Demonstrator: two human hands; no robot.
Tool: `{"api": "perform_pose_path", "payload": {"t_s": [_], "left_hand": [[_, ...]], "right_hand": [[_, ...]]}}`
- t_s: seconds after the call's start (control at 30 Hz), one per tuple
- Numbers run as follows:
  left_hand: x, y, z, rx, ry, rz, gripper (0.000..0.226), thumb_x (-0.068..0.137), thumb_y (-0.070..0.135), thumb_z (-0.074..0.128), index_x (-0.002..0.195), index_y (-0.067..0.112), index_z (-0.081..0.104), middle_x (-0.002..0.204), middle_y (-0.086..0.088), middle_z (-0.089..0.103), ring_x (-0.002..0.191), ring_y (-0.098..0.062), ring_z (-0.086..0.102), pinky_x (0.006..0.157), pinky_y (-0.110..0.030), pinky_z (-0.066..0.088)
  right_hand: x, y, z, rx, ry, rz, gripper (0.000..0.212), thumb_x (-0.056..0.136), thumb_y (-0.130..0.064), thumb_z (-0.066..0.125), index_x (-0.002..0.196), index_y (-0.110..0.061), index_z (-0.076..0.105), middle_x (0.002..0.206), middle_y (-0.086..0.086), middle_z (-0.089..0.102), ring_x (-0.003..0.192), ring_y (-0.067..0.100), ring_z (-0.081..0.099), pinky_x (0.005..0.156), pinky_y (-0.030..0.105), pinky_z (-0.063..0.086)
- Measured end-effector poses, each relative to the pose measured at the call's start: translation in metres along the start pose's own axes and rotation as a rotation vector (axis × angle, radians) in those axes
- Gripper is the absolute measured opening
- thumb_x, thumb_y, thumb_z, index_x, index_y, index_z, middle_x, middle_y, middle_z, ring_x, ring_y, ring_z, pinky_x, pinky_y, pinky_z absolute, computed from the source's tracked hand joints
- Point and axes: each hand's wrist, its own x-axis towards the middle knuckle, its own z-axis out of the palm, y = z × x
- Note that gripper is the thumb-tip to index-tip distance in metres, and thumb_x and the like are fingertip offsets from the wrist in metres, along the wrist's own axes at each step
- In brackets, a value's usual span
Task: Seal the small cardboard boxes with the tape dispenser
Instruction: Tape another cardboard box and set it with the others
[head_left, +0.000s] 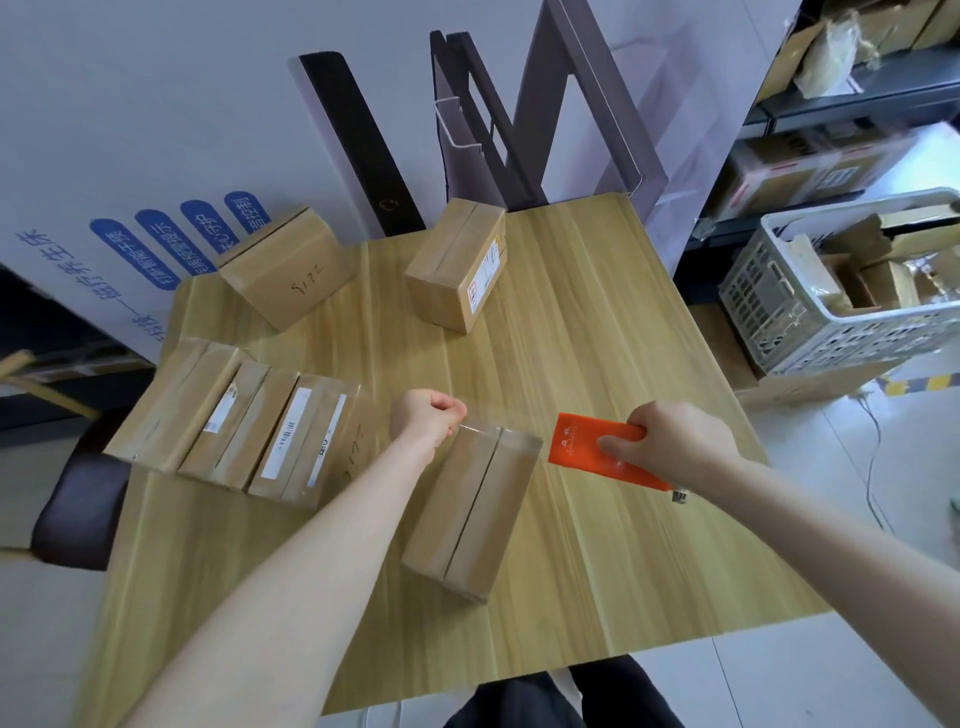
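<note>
A small cardboard box (467, 514) lies on the wooden table (597, 322) in front of me, its centre seam facing up. Clear tape (498, 434) stretches across the box's far end. My left hand (426, 415) pinches the tape's free end at the box's far left corner. My right hand (670, 441) grips the orange tape dispenser (587, 449) just right of the box.
Three boxes (234, 421) lie side by side at the left of the table. Two more boxes (285, 270) (457, 265) stand at the back. A grey plastic crate (841, 291) of cardboard sits to the right. Dark frames (519, 119) lean on the wall behind.
</note>
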Motion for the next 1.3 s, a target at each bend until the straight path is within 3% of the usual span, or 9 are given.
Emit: {"api": "perform_pose_path", "payload": {"t_s": [0.13, 0.3, 0.5, 0.6, 0.73, 0.83, 1.0, 1.17, 1.3], "left_hand": [[0.005, -0.006, 0.006, -0.019, 0.022, -0.017, 0.011, 0.078, 0.018, 0.079, 0.072, 0.021, 0.07, 0.068, 0.003, 0.07, 0.051, -0.009, 0.06, 0.057, -0.021, 0.053], [0.013, -0.018, 0.012, -0.034, 0.009, -0.014, 0.009, 0.085, 0.019, 0.071, 0.092, 0.014, 0.075, 0.084, 0.002, 0.072, 0.075, -0.017, 0.067, 0.08, -0.033, 0.057], [0.013, -0.027, 0.014, 0.184, 0.038, -0.097, 0.07, 0.09, 0.05, 0.057, 0.14, 0.005, 0.04, 0.136, -0.01, 0.052, 0.117, -0.03, 0.054, 0.08, -0.032, 0.043], [0.001, -0.034, 0.018, 0.17, 0.218, 0.061, 0.049, 0.097, 0.045, 0.045, 0.129, 0.01, 0.054, 0.119, -0.006, 0.063, 0.107, -0.028, 0.059, 0.079, -0.032, 0.046], [-0.018, -0.031, 0.039, 0.354, 0.179, 0.241, 0.048, 0.1, 0.051, 0.027, 0.116, 0.022, 0.061, 0.104, 0.001, 0.069, 0.094, -0.025, 0.063, 0.07, -0.031, 0.045], [-0.016, -0.031, 0.044, 0.467, 0.203, 0.215, 0.052, 0.099, 0.054, 0.02, 0.098, 0.019, 0.059, 0.088, -0.001, 0.067, 0.08, -0.026, 0.061, 0.063, -0.032, 0.041], [-0.012, -0.034, 0.049, 0.536, 0.263, 0.192, 0.054, 0.099, 0.054, 0.019, 0.093, 0.017, 0.057, 0.084, -0.004, 0.066, 0.068, -0.024, 0.05, 0.059, -0.031, 0.035], [-0.012, -0.035, 0.05, 0.516, 0.273, 0.141, 0.055, 0.098, 0.056, 0.018, 0.092, 0.018, 0.057, 0.082, -0.001, 0.065, 0.069, -0.024, 0.053, 0.059, -0.031, 0.036], [-0.009, -0.03, 0.05, 0.267, 0.339, -0.112, 0.056, 0.098, 0.056, 0.019, 0.093, 0.016, 0.058, 0.088, -0.003, 0.065, 0.074, -0.026, 0.053, 0.066, -0.032, 0.04]], "right_hand": [[0.007, -0.003, 0.008, 0.004, 0.009, 0.025, 0.041, 0.081, -0.065, 0.057, 0.067, -0.026, 0.059, 0.059, -0.009, 0.06, 0.05, 0.007, 0.058, 0.042, 0.019, 0.033], [0.012, -0.01, 0.018, 0.028, 0.002, 0.036, 0.041, 0.08, -0.063, 0.056, 0.072, -0.024, 0.063, 0.06, -0.008, 0.062, 0.049, 0.009, 0.062, 0.042, 0.02, 0.037], [0.01, -0.012, 0.024, 0.049, 0.002, 0.057, 0.043, 0.082, -0.065, 0.056, 0.073, -0.024, 0.064, 0.06, -0.007, 0.064, 0.049, 0.01, 0.063, 0.042, 0.02, 0.041], [0.009, -0.014, 0.031, 0.061, -0.004, 0.061, 0.045, 0.083, -0.066, 0.054, 0.076, -0.022, 0.065, 0.063, -0.006, 0.065, 0.054, 0.012, 0.064, 0.051, 0.027, 0.054], [0.007, -0.02, 0.036, 0.06, 0.002, 0.047, 0.046, 0.084, -0.066, 0.052, 0.078, -0.022, 0.065, 0.065, -0.006, 0.064, 0.058, 0.013, 0.064, 0.055, 0.03, 0.056], [0.006, -0.018, 0.034, 0.02, 0.017, 0.002, 0.043, 0.084, -0.064, 0.052, 0.071, -0.024, 0.06, 0.06, -0.007, 0.061, 0.05, 0.01, 0.061, 0.042, 0.02, 0.039], [0.009, -0.028, 0.046, -0.315, -0.017, -0.068, 0.027, 0.086, -0.044, 0.051, 0.07, -0.021, 0.055, 0.057, -0.008, 0.047, 0.05, 0.012, 0.045, 0.044, 0.022, 0.027], [0.003, -0.027, 0.073, -0.222, 0.009, -0.058, 0.04, 0.087, -0.052, 0.05, 0.063, -0.021, 0.045, 0.058, -0.009, 0.045, 0.06, 0.016, 0.049, 0.044, 0.023, 0.023], [0.018, -0.025, 0.052, -0.13, 0.106, 0.011, 0.043, 0.087, -0.058, 0.049, 0.065, -0.02, 0.049, 0.057, -0.01, 0.045, 0.052, 0.014, 0.044, 0.045, 0.023, 0.021]]}}
